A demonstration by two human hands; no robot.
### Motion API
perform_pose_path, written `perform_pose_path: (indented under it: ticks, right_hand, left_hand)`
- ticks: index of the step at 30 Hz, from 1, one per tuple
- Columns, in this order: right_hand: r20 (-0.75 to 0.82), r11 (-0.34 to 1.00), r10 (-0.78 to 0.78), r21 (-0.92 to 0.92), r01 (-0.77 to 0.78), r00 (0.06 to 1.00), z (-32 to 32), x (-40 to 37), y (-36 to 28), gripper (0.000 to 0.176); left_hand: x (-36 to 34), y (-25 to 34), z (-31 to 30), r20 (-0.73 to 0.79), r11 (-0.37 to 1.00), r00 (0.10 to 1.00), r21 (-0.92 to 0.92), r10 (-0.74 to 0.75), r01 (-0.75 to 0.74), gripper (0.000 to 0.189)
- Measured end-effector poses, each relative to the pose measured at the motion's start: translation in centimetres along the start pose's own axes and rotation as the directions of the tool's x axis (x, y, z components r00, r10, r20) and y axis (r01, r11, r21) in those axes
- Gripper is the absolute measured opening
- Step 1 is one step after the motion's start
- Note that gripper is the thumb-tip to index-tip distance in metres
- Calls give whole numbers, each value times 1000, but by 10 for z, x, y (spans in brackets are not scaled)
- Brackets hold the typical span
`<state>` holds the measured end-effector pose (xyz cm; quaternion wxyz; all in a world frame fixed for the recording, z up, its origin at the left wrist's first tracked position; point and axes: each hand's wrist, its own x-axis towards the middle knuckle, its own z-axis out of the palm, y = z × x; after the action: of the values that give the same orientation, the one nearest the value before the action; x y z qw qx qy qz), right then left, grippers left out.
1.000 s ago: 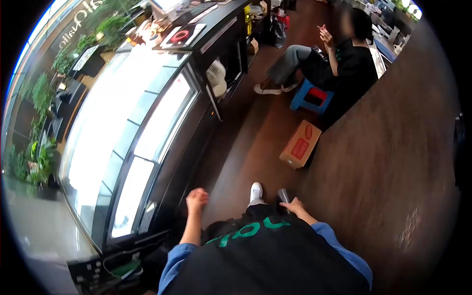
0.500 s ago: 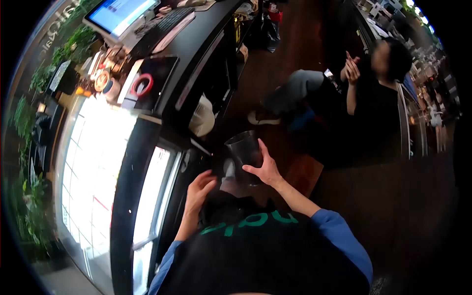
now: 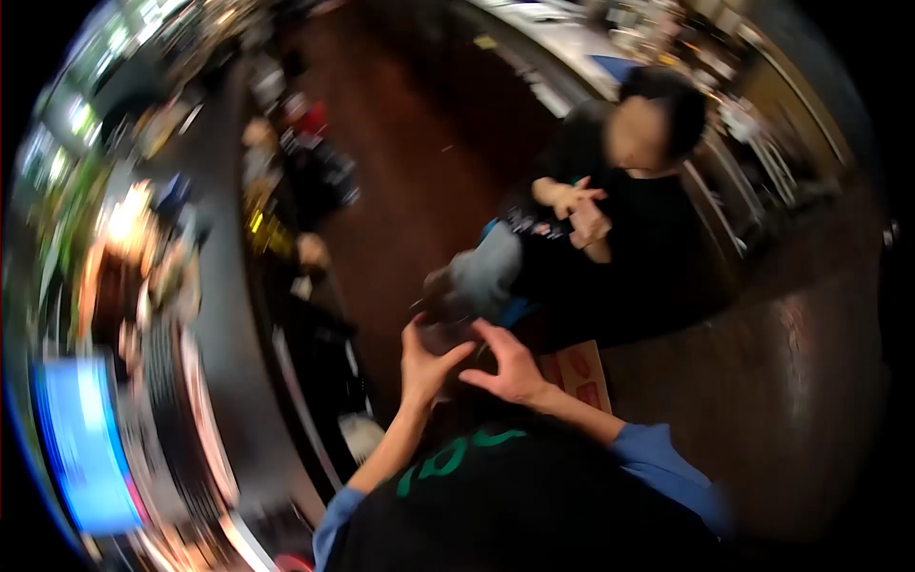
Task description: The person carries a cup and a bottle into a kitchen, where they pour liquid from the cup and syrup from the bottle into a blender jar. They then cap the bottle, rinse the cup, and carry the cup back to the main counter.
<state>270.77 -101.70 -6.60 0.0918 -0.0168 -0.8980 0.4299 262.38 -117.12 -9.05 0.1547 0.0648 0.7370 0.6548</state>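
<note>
The head view is heavily blurred by motion. My left hand [image 3: 422, 364] and my right hand [image 3: 505, 367] are raised together in front of my chest, both wrapped around a clear plastic cup [image 3: 445, 334] held between them. The cup looks dark and see-through; I cannot tell whether anything is in it. Blue sleeves and a black apron with green lettering show below my hands.
A person in black [image 3: 610, 229] sits on a low stool just beyond my hands, hands together. An orange cardboard box [image 3: 577, 372] lies on the wooden floor by my right wrist. A long dark counter [image 3: 219, 315] with a lit screen [image 3: 81, 443] runs along the left.
My view has swung sharply, sending the counter to the left. My left hand has come up to join my right on the cup, which was lifted from near the floor.
</note>
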Motion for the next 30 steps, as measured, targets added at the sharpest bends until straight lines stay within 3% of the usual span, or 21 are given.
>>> perform_pose_path:
  ticks: [1, 3, 5, 7, 9, 12, 15, 17, 19, 20, 24, 25, 27, 30]
  right_hand:
    - [-23, 996, 32, 81, -30, 999, 0, 30, -5, 71]
    - [-98, 985, 105, 144, -90, 990, 10, 84, -4, 65]
    - [-162, 956, 176, 264, -129, 971, 21, 137, -1, 64]
    - [-228, 981, 137, 165, -100, 964, 31, 189, 5, 65]
    - [-237, 961, 199, 235, -142, 951, 39, 234, 5, 71]
    - [-75, 863, 383, 386, -327, 921, 40, 325, 13, 76]
    - [61, 877, 308, 370, -308, 949, 54, 457, 52, 76]
    - [112, 934, 217, 266, -239, 970, 68, 542, 69, 77]
    - [197, 954, 154, 225, -198, 968, 70, 612, 75, 78]
    - [224, 953, 230, 145, -266, 947, 64, 647, 63, 79]
    - [142, 859, 369, 326, -395, 919, 42, 737, 87, 73]
    - [127, 862, 366, 326, -388, 922, 34, 731, 102, 73]
    - [48, 787, 474, 425, -447, 879, 30, 753, 133, 70]
    - [93, 744, 564, 375, -554, 820, 20, 804, 167, 68]
  left_hand:
    - [29, 1, -12, 15, 997, 1000, 78, 23, -24, 88]
    - [84, 7, -33, 50, 996, 996, 46, 69, -71, 82]
    - [140, 20, -45, 81, 991, 997, -133, -21, 32, 78]
    - [204, 19, -49, 85, 983, 996, -184, 4, 11, 75]
    - [264, 21, -48, 131, 966, 991, -251, -20, 53, 78]
    - [349, 25, -61, 152, 972, 988, -231, 1, 35, 77]
    - [454, 7, -95, 70, 978, 996, -200, -51, 65, 76]
    - [520, -6, -122, -21, 964, 997, -258, -68, 60, 79]
    - [582, -3, -141, -54, 991, 998, -134, -12, 4, 84]
    - [609, 9, -146, -109, 997, 992, -56, -61, 55, 88]
    - [721, 62, -146, 84, 999, 996, 4, -35, 35, 92]
    - [733, 55, -132, 116, 988, 992, 134, 56, -72, 101]
    - [785, 76, -117, 243, 974, 968, 192, 69, -117, 107]
    - [871, 109, -100, 343, 976, 939, 202, 8, -82, 107]
